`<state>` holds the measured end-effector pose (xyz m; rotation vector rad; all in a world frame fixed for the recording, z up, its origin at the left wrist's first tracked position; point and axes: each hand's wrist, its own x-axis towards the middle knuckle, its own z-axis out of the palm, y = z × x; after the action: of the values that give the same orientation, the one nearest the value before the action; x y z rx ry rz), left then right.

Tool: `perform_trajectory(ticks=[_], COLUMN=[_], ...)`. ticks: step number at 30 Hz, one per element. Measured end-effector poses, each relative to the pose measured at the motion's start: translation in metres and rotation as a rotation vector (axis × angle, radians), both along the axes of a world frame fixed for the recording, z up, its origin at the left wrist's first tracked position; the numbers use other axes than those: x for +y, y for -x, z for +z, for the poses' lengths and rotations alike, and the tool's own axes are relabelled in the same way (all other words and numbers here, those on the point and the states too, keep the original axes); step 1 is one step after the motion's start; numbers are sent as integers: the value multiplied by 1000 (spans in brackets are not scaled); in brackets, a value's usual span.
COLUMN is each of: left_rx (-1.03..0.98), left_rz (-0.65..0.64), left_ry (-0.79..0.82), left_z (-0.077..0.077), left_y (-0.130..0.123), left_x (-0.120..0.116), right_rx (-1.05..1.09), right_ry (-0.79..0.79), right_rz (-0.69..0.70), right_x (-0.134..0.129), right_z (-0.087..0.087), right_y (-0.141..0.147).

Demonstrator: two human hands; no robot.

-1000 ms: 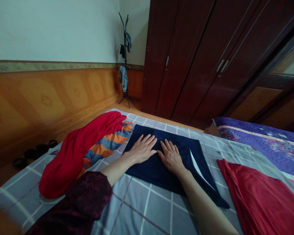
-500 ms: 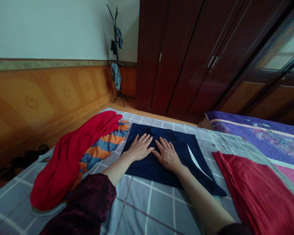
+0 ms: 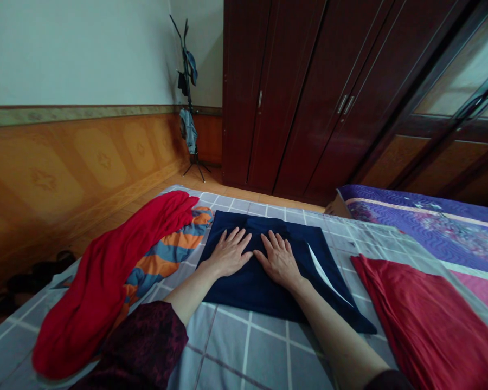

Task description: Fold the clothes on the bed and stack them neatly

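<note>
A dark navy folded garment (image 3: 252, 292) with a white curved stripe on its right part lies flat on the grey checked bed sheet (image 3: 228, 346). My left hand (image 3: 230, 253) rests palm down on its left half, fingers spread. On its middle lies my right hand (image 3: 280, 260), also flat with fingers apart. The two thumbs nearly meet. Which kind of garment it is, I cannot tell. To the right sits a folded red cloth (image 3: 427, 314), apart from the navy one.
On the left of the bed, a bunched red cloth (image 3: 109, 276) lies over an orange and grey striped cloth (image 3: 162, 254). Beyond the bed stand a coat rack (image 3: 188, 92) and a dark red wardrobe (image 3: 296, 103). A purple floral bedspread (image 3: 423, 227) is at the right.
Both hands stay flat on the navy garment, with my right hand's fingers a little more upright in view. The whole scene has shifted slightly down and left as the camera moved.
</note>
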<state>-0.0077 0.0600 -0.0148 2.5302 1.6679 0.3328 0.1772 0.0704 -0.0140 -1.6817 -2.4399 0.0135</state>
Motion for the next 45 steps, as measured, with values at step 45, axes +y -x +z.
perform_trajectory(ticks=[45], left_rx=[108], left_rz=[-74], left_ry=[-137], left_z=[20], left_y=[-6], left_x=[-25], right_rx=[88], right_ry=[69], right_rz=[81], right_x=[-36], right_z=[31], right_y=[4])
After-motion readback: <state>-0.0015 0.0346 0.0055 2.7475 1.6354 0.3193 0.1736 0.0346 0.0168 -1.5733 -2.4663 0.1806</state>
